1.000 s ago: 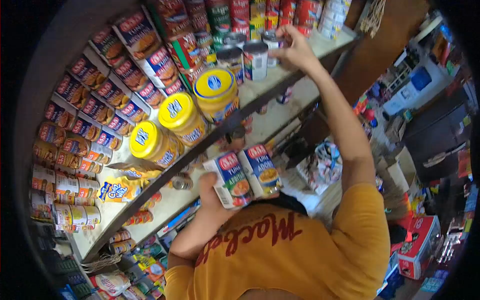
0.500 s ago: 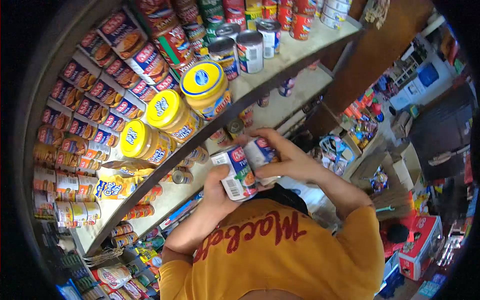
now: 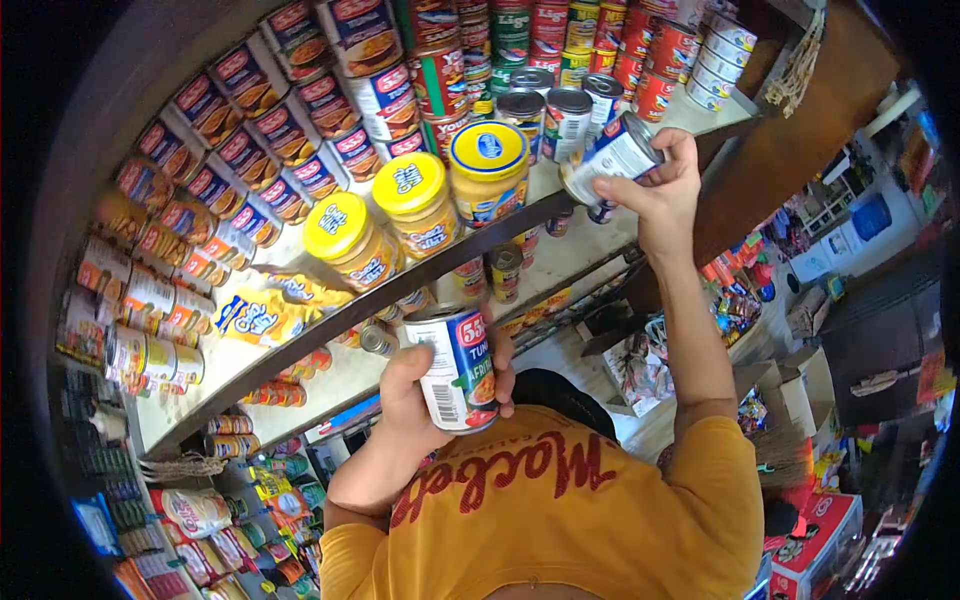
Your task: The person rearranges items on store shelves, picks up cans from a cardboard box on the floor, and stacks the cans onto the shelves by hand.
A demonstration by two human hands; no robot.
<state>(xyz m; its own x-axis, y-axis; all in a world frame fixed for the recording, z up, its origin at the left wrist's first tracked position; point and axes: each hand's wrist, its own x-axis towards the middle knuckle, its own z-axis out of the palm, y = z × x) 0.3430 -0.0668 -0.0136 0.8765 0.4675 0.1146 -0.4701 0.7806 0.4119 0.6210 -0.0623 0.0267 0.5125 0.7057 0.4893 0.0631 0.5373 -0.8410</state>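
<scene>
My left hand (image 3: 415, 400) is wrapped round an upright 555 tuna can (image 3: 458, 372) in front of my chest, below the shelf edge. My right hand (image 3: 655, 195) grips a second can (image 3: 612, 160) by its side, tilted, at the front edge of the upper shelf (image 3: 735, 112). Just behind that can stand several dark-lidded cans, among them one with a barcode (image 3: 566, 125). To their left are three yellow-lidded jars, the nearest to the cans being a blue-ringed one (image 3: 489, 175).
Stacked tuna cans (image 3: 245, 155) fill the shelf's left part, with yellow pouches (image 3: 262, 318) near its edge. Red cans (image 3: 668, 62) and small white-labelled cans (image 3: 718, 65) stand at the right. A lower shelf holds more cans (image 3: 503, 270). A wooden post (image 3: 800, 130) rises beside the shelf.
My right hand first reached among the shelf cans, then took the second can from beside my left hand and has lifted it up and right to the shelf edge. My left hand still holds its can.
</scene>
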